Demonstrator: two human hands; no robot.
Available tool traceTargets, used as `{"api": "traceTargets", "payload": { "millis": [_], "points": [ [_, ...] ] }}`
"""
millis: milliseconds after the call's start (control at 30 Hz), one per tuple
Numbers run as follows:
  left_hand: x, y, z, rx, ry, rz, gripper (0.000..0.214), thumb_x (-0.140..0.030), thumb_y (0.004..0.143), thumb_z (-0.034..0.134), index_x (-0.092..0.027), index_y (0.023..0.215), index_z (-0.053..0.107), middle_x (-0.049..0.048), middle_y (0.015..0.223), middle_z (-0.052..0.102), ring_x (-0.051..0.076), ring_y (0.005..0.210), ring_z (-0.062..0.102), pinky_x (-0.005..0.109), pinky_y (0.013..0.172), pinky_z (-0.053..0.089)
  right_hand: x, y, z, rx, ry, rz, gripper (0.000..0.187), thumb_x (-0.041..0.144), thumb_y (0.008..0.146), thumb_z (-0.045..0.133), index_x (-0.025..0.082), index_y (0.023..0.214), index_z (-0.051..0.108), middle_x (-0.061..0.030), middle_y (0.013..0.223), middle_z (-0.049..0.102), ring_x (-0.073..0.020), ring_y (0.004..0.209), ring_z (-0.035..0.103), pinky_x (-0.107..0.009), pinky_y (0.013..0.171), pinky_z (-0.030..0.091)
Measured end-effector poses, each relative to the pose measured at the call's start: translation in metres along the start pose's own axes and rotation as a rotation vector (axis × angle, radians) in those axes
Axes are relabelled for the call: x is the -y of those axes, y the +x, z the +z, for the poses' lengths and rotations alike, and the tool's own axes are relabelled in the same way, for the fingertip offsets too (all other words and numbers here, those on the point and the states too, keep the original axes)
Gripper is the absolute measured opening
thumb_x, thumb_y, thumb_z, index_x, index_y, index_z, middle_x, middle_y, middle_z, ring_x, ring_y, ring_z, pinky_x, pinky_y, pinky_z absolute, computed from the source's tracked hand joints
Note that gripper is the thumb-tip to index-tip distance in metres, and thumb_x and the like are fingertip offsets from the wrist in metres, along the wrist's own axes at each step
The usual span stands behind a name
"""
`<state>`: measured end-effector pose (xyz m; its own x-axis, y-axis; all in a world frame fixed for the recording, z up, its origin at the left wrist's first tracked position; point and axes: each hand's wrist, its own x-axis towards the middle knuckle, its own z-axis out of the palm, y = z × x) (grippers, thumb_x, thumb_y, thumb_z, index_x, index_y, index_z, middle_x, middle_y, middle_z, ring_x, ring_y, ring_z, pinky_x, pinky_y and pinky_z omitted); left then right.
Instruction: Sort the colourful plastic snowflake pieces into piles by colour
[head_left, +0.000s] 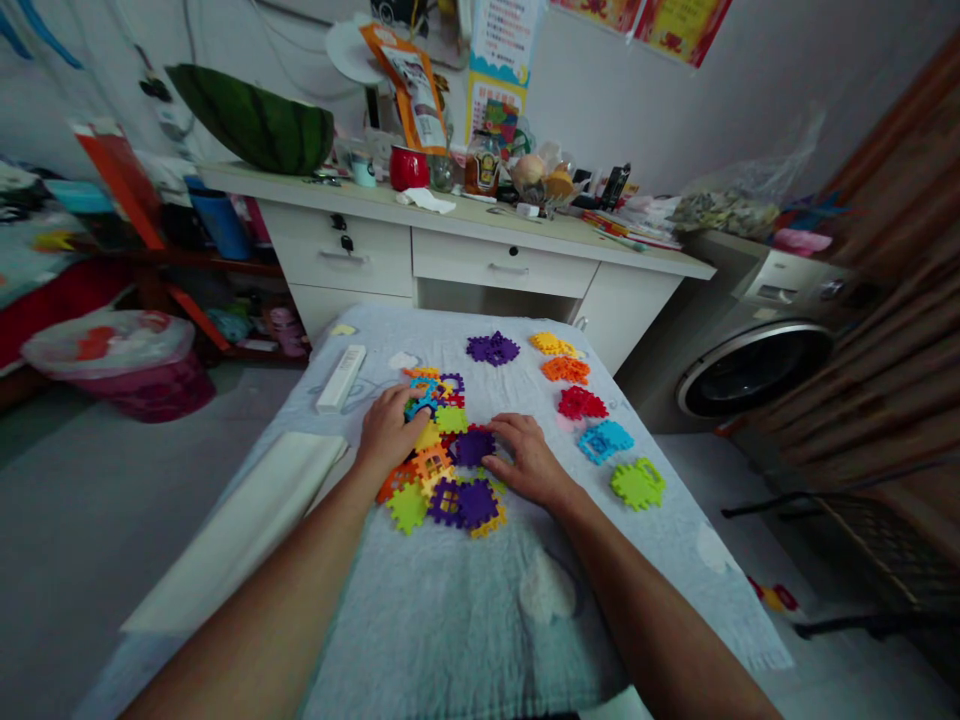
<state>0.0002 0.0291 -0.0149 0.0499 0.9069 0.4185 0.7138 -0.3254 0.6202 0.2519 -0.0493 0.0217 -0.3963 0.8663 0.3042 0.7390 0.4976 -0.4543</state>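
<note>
A loose pile of colourful plastic interlocking tiles lies on the cloth-covered table between my hands. My left hand [390, 430] is at the pile's left side, its thumb and fingers closed around the edge of a blue tile [423, 392]. On the other side, my right hand [527, 458] has its fingers apart, with the fingertips by a purple tile [474, 447]. Close to me in the pile are another purple tile [478, 503] and a lime green tile [408, 508]. An orange window-shaped tile [433, 463] lies in the middle. Some tiles are hidden under others.
Sorted stacks line the table's right: yellow [553, 344], orange [565, 370], red [582, 403], blue [605, 440] and green [637, 484]. A purple stack [493, 348] lies at the back. At left are a white box [341, 379] and folded cloth [247, 530]. A desk [495, 265] stands behind.
</note>
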Motion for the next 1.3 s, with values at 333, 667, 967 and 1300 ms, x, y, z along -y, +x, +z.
{"api": "traceTargets", "payload": {
  "millis": [333, 667, 967, 1300],
  "points": [
    [-0.002, 0.0, -0.001, -0.003, 0.014, -0.004, 0.029, -0.038, 0.083, 0.054, -0.025, 0.108, 0.064, 0.0064, 0.121, 0.061, 0.025, 0.117, 0.056, 0.042, 0.104, 0.043, -0.005, 0.0, 0.008, 0.067, 0.003, -0.022, 0.059, 0.056, 0.083, 0.066, 0.025, 0.132, 0.058, -0.0128, 0.135, 0.054, -0.0303, 0.123, 0.047, -0.05, 0.103, 0.036],
    [-0.001, 0.0, 0.0, 0.002, 0.014, -0.012, 0.03, -0.039, 0.084, 0.053, -0.024, 0.108, 0.064, 0.0067, 0.123, 0.061, 0.027, 0.119, 0.055, 0.043, 0.105, 0.042, -0.001, -0.002, 0.004, -0.004, 0.063, -0.033, 0.049, 0.052, 0.093, 0.053, 0.02, 0.13, 0.059, -0.0128, 0.127, 0.059, -0.0268, 0.119, 0.051, -0.045, 0.103, 0.038],
    [0.001, 0.001, 0.001, 0.001, 0.006, -0.005, 0.031, -0.039, 0.083, 0.054, -0.024, 0.108, 0.064, 0.0073, 0.122, 0.061, 0.026, 0.118, 0.056, 0.043, 0.105, 0.042, 0.003, 0.001, -0.005, -0.002, 0.13, -0.021, 0.049, 0.048, 0.103, 0.028, 0.019, 0.116, 0.064, -0.0102, 0.107, 0.067, -0.0215, 0.103, 0.059, -0.039, 0.096, 0.041],
    [0.001, 0.0, 0.001, -0.007, 0.002, 0.001, 0.029, -0.037, 0.083, 0.055, -0.025, 0.107, 0.064, 0.0067, 0.122, 0.061, 0.026, 0.118, 0.056, 0.042, 0.104, 0.043, -0.007, 0.0, 0.0, -0.159, 0.203, 0.071, 0.046, 0.051, 0.101, 0.031, 0.022, 0.096, 0.066, -0.0077, 0.091, 0.068, -0.0206, 0.089, 0.061, -0.036, 0.088, 0.046]
  ]
}}
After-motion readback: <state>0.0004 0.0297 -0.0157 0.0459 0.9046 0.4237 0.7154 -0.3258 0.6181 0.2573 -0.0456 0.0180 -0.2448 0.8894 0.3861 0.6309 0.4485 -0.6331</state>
